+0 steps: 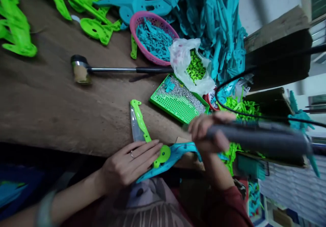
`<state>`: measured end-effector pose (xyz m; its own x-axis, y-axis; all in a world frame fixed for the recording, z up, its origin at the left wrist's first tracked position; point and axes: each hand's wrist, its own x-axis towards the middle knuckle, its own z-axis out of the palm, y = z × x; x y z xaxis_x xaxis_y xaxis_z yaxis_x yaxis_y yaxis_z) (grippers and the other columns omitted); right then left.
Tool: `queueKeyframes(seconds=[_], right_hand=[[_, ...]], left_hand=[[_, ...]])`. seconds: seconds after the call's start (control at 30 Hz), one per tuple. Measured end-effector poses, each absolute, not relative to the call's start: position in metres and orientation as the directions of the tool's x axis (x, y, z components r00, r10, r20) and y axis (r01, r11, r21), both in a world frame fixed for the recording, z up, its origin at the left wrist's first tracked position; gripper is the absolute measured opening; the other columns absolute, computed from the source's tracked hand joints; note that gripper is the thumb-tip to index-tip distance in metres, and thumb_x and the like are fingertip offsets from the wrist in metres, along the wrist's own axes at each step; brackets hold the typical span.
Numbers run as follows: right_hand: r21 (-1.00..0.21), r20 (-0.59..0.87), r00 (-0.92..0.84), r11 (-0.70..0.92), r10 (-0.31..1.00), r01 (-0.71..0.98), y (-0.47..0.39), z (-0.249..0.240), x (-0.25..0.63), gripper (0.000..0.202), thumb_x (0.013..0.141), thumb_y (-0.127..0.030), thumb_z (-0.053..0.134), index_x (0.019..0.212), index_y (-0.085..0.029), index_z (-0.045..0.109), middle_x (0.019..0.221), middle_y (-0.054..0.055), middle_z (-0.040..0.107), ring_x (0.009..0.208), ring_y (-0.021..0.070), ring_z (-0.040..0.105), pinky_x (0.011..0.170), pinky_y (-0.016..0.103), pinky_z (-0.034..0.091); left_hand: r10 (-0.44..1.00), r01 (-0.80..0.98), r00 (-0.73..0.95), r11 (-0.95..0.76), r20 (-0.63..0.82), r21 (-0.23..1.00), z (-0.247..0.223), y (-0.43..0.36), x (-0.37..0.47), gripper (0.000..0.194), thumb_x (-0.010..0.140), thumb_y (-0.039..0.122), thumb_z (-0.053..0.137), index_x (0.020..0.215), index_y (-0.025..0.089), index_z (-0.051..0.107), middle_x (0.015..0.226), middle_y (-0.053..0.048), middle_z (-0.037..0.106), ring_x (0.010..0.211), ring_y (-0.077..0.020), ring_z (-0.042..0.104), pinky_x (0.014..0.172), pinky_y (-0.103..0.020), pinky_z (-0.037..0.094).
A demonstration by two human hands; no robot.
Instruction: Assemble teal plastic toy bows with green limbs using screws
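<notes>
My left hand (134, 162) lies with fingers stretched flat over a green and blue plastic assembly. Under it are a lime-green plastic part (165, 154) with a round disc and a blue plastic part (178, 151); the palm hides some of both. From beneath the fingertips a green-edged piece with a clear blade-like sheet (137, 128) sticks out. My right hand (203, 132) is closed around a dark electric screwdriver (259, 140), held raised at the right and blurred by motion. Its tip cannot be made out.
A mallet (81, 72) lies across the table. Behind are a pink basket (133, 26) of small blue parts, a plastic bag (178, 55) of green pieces and a green tray (175, 104) of screws. Blue parts (203, 13) are heaped at the back; a black cable (239, 74) hangs right.
</notes>
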<state>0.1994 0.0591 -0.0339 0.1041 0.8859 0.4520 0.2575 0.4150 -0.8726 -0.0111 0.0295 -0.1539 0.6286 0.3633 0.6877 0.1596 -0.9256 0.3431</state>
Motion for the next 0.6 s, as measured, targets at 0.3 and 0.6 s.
queueKeyframes(seconds=[0.3, 0.6], right_hand=[[-0.884, 0.447, 0.535, 0.446, 0.717, 0.141, 0.156, -0.075, 0.235, 0.023, 0.078, -0.032, 0.053, 0.098, -0.027, 0.045, 0.049, -0.013, 0.041, 0.039, 0.01, 0.043, 0.046, 0.025, 0.043], [-0.9, 0.427, 0.523, 0.401, 0.738, 0.168, 0.151, -0.078, 0.232, 0.024, 0.079, -0.037, 0.055, 0.096, -0.027, 0.042, 0.049, -0.013, 0.041, 0.038, 0.0099, 0.043, 0.046, 0.026, 0.042]], left_hand=[[0.335, 0.153, 0.574, -0.94, 0.747, 0.304, -0.158, 0.03, -0.008, 0.033, 0.098, 0.008, 0.042, 0.118, 0.007, 0.069, 0.131, -0.014, 0.069, 0.129, -0.0256, 0.06, 0.109, -0.04, 0.047], [0.372, 0.187, 0.598, -0.926, 0.71, 0.328, -0.156, 0.026, -0.01, 0.04, 0.101, 0.007, 0.034, 0.116, 0.012, 0.071, 0.13, -0.007, 0.071, 0.128, -0.0189, 0.06, 0.114, -0.036, 0.042]])
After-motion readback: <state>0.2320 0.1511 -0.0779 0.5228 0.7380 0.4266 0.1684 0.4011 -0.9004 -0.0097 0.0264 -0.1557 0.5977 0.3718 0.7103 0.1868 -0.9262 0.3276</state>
